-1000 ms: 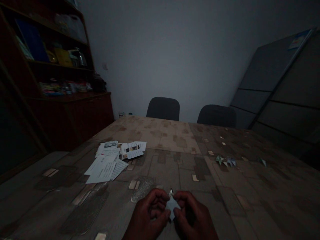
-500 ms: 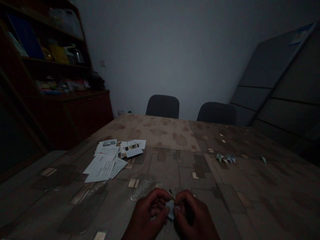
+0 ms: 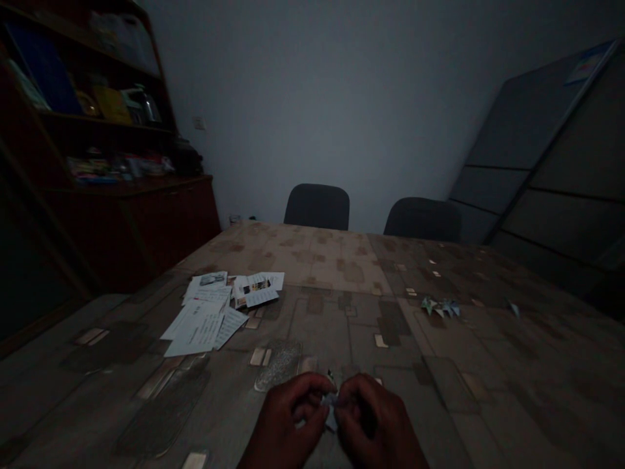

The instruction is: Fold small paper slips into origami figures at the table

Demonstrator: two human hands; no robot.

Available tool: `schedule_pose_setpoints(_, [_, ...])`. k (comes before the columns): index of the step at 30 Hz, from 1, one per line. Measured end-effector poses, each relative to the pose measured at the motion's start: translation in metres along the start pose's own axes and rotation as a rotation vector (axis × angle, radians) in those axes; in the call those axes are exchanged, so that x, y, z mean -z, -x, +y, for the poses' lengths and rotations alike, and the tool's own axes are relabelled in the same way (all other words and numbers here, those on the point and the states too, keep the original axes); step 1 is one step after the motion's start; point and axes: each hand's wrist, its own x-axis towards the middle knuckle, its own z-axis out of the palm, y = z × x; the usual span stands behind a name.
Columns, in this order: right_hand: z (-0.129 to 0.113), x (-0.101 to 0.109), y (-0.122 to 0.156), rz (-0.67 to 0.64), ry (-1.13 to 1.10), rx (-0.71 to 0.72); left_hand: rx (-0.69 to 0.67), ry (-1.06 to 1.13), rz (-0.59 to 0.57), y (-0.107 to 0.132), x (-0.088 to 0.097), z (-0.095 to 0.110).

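A small piece of folded paper (image 3: 331,417), pale with a darker tip pointing away from me, is pinched between my two hands just above the near part of the table. My left hand (image 3: 293,417) grips its left side with thumb and forefinger, the other fingers curled in. From the right, my right hand (image 3: 374,417) pinches the same paper, its fingertips nearly meeting those of the left. Much of the paper's shape is hidden by the fingers, and the dim light blurs its folds.
Loose printed sheets and cards (image 3: 209,319) lie overlapping on the patterned tablecloth (image 3: 332,326) at left. Several small folded paper figures (image 3: 441,307) stand at right, one more (image 3: 513,308) farther right. Two dark chairs (image 3: 317,207) are behind the table; a shelf cabinet (image 3: 170,215) stands left.
Both hands stay at the same spot, still pinching the folded paper. Their fingertips have shifted slightly, and less of the paper shows between them. The camera view has moved a little.
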Motion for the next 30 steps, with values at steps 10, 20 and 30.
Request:
schedule_pose_setpoints(10, [-0.003, 0.0, -0.004, -0.067, -0.159, -0.134, 0.019, 0.011, -0.004, 0.0, 0.0, 0.004])
schedule_pose_setpoints(20, [-0.009, 0.001, -0.004, -0.083, -0.463, -0.201, 0.239, 0.371, 0.131, -0.006, 0.002, 0.007])
schedule_pose_setpoints(30, [-0.01, 0.002, -0.004, -0.074, -0.483, -0.211, 0.244, 0.387, 0.118, -0.008, 0.002, 0.009])
